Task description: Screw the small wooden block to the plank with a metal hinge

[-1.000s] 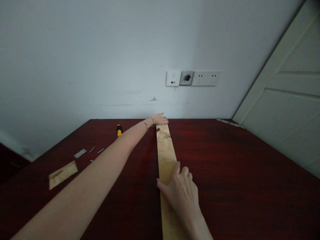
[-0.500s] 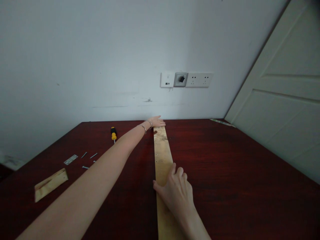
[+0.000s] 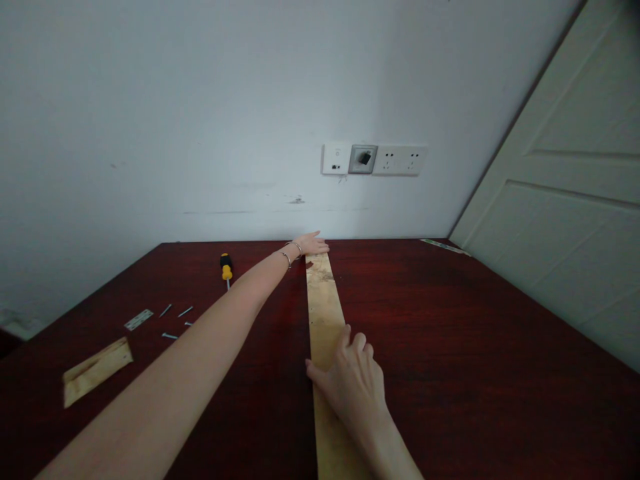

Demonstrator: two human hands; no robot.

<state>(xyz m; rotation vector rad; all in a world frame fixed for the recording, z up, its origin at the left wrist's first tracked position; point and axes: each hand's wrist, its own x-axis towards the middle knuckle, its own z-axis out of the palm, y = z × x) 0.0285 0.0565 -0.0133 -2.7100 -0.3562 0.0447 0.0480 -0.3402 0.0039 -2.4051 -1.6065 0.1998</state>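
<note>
A long, pale wooden plank [image 3: 325, 307] lies flat on the dark red table [image 3: 450, 347], running from the near edge of the view toward the wall. At its far end my left hand [image 3: 313, 244] rests flat with fingers stretched out, a thin bracelet round the wrist. Closer to me, my right hand [image 3: 354, 380] spans the plank, its thumb at the left edge and its fingers bent over the right edge. Dark stains and small holes mark the plank's far half.
Left of my arm lie a yellow-and-black screwdriver [image 3: 227, 268], several screws [image 3: 185, 311], a perforated metal plate [image 3: 139, 320] and a short wood piece [image 3: 97, 372]. A thin strip [image 3: 445, 247] lies at the back right. Sockets [image 3: 399, 161] sit on the wall; a white door [image 3: 565, 180] stands right.
Both hands keep their places on the plank. The view has shifted very slightly; nothing on the table has visibly moved.
</note>
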